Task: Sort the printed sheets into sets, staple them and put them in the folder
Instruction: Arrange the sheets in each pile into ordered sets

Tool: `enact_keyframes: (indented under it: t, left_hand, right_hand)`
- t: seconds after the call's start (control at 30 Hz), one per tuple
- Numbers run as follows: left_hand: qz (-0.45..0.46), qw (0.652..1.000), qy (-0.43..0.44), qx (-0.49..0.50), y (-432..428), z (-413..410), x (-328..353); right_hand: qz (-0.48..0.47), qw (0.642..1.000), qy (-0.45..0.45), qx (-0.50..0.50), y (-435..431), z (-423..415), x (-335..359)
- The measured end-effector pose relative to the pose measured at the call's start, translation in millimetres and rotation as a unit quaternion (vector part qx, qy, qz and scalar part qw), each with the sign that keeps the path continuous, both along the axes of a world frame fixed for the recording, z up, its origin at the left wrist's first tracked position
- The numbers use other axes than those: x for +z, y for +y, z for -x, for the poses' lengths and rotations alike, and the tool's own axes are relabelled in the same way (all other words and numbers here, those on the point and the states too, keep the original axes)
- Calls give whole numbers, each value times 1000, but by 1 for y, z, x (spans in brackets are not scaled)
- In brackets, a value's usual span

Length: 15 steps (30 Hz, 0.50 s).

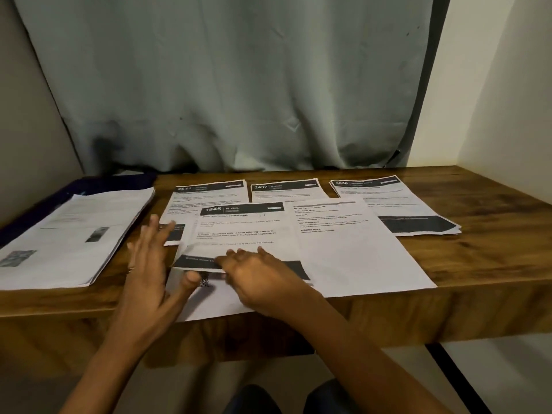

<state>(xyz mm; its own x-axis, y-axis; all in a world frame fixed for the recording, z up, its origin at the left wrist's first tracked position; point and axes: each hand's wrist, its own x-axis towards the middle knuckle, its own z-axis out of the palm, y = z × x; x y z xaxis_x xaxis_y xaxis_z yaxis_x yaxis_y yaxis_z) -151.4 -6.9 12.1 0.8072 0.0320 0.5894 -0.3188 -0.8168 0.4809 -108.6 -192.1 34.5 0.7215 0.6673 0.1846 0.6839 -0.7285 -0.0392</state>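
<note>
Head view is looking down on a wooden tabletop (448,264) spread with printed sheets. Nearest the person, a sheet headed "1845 KITCHEN" (239,228) is lying over other pages, its lower edge curling up off the paper beneath. The right hand (260,273) is resting palm down on that lower edge, fingers spread flat across the dark band, pressing rather than gripping. The left hand (149,264) is standing on edge just left of the sheet, fingers straight and wide apart, thumb lying on the page below, holding nothing. Just right of the sheet, a mostly white text page (358,249) is lying at a slant. Along the far side, three sets headed "2641" (206,195), "2437" (283,191) and "3638" (394,201) are sitting in a row. At far left, a thick stack of sheets (74,234) is resting on a dark blue folder (119,182).
</note>
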Motion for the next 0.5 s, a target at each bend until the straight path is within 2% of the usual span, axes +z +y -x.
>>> enact_keyframes:
  t: [0.13,0.23,0.33,0.5]
  left_hand:
    - [-144,989,13,-36,-1,-6,-3]
    - [-206,978,18,-28,-5,-6,-2]
    - [-229,973,16,-13,-11,-6,3]
    - [-225,974,24,-27,-27,-10,8]
  right_hand:
    - [14,999,14,31,-2,2,-6]
    - [11,998,32,46,-3,2,-11]
    - [-6,997,57,56,-2,1,-18]
    - [-85,985,122,85,-10,4,-18]
